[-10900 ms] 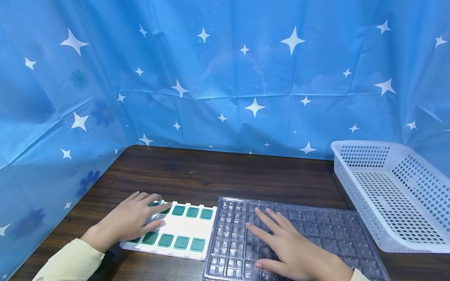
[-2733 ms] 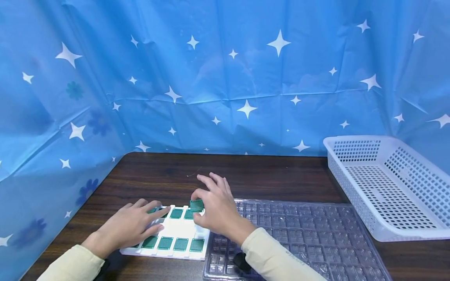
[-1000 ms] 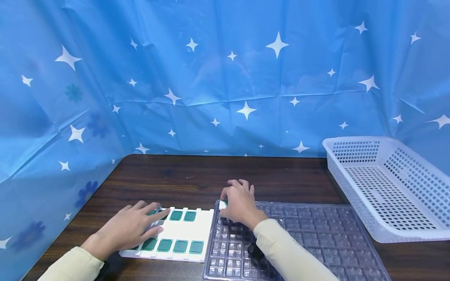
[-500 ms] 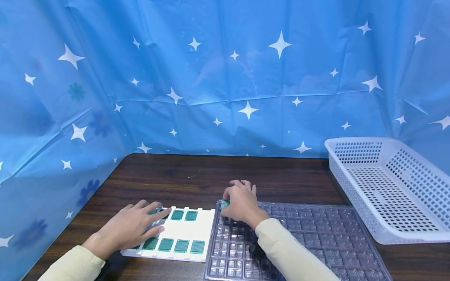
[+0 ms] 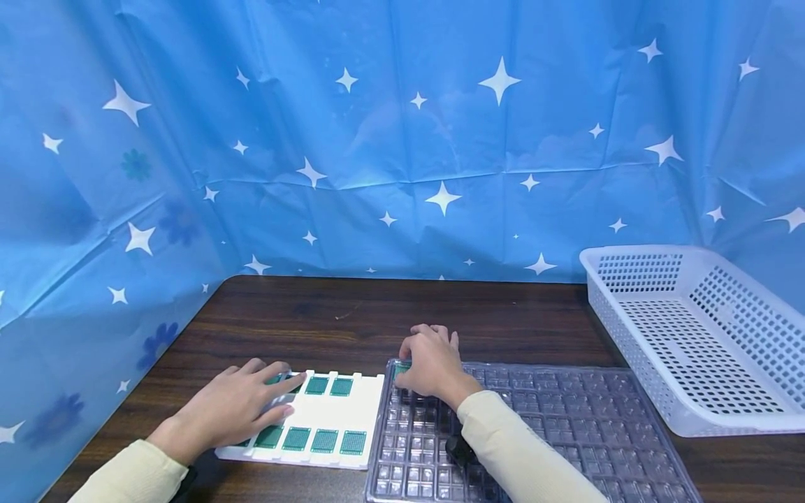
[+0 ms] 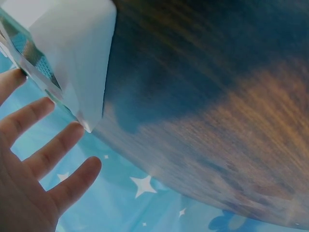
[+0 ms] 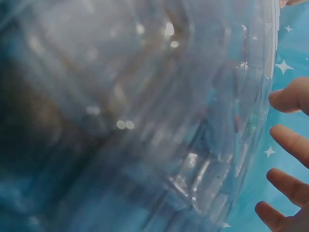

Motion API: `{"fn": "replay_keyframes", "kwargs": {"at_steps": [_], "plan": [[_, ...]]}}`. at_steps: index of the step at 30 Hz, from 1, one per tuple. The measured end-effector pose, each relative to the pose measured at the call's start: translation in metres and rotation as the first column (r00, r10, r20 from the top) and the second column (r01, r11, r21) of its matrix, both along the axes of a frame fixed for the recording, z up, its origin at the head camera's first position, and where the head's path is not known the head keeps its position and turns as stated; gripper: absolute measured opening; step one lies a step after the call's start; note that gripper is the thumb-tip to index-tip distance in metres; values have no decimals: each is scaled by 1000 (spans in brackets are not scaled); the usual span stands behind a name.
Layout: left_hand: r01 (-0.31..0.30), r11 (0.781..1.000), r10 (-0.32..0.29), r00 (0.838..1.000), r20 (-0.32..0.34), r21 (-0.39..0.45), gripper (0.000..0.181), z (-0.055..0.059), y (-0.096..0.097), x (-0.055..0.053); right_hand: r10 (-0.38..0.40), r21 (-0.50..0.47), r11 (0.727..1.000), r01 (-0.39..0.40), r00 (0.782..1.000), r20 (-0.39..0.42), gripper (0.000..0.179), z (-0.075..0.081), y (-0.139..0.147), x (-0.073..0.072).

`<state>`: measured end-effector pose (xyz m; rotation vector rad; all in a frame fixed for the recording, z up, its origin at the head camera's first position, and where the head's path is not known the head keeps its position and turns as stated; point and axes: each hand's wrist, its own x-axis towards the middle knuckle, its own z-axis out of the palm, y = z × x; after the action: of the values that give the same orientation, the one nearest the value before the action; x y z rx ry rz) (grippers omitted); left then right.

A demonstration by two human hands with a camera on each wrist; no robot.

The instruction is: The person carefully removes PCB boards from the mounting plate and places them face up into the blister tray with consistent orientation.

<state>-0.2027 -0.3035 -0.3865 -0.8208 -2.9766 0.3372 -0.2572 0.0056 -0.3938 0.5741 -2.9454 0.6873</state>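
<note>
At the far left corner of the clear plastic compartment tray (image 5: 566, 402), my right hand (image 5: 432, 367) pinches a small green circuit board (image 5: 400, 367) between thumb and finger. Part of that board is hidden behind the fingers. My left hand (image 5: 235, 406) rests on the left end of a white holder (image 5: 327, 411), fingers spread and fairly straight. Green boards lie along both long sides of the holder, and its far right slot is bare. The left wrist view has the holder's white end (image 6: 89, 58) beside the fingertips. Blurred tray plastic (image 7: 193, 96) fills most of the right wrist view.
A white perforated basket (image 5: 619, 349) stands on the right, just beyond the tray's right side. The dark wooden table (image 5: 302, 314) reaches back to a blue curtain with white stars (image 5: 440, 140). The holder and tray lie side by side, almost touching.
From lying spread over the tray, my right hand took a board from the holder's far right slot and carried it right to the tray's corner. Lately the board sits slightly lower; my left hand stays put.
</note>
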Motion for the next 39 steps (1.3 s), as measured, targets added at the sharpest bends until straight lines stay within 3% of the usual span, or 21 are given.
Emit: {"fn": "replay_keyframes", "kwargs": {"at_steps": [11, 21, 30, 39], "plan": [[-5, 1000, 5, 1000, 13, -5, 57, 0, 0, -1, 149, -45, 987, -154, 984, -98, 36, 24, -18, 20], [-26, 999, 27, 999, 33, -27, 57, 1, 0, -4, 267, 65, 963, -260, 947, -177, 43, 39, -40, 48], [-7, 1000, 7, 1000, 18, -21, 57, 1, -1, -3, 325, 86, 945, -315, 931, -165, 42, 40, -44, 68], [-20, 999, 20, 1000, 21, -25, 56, 0, 0, -4, 344, 90, 938, -335, 931, -118, 40, 32, -43, 75]]}}
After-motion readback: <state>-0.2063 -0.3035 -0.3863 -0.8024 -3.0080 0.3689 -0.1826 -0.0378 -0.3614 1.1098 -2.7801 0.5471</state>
